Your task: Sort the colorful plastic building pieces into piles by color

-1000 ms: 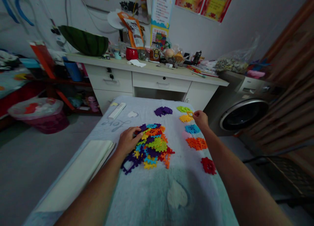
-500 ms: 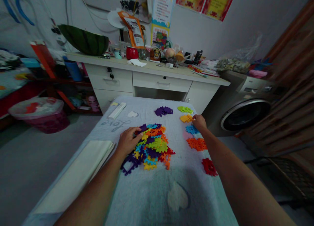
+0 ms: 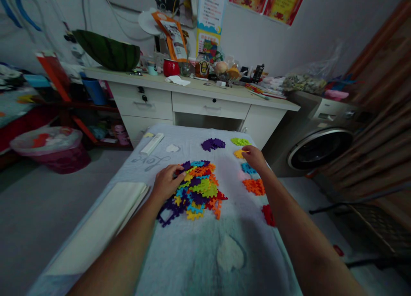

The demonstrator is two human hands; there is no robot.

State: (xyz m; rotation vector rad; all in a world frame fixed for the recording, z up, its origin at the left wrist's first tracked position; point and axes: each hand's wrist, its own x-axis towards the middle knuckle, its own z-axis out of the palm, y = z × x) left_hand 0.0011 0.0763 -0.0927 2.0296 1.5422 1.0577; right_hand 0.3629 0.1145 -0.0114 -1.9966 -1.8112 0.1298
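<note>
Just right of the mixed pile, where the left hand rests loosely curled, the right hand pinches a yellow piece by its edge, a thin grip that might drop it.

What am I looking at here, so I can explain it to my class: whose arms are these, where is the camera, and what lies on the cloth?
There is no machine: these are one person's two bare arms, filmed by a camera worn on the head, looking forward and down. The left hand rests on a mixed pile of coloured interlocking pieces on a pale cloth. The right hand reaches to a yellow group; its fingers touch it, but whether they grip a piece is too small to tell. A purple group, green group, blue group, orange group and red group lie nearby. A cluttered desk stands behind.
</note>
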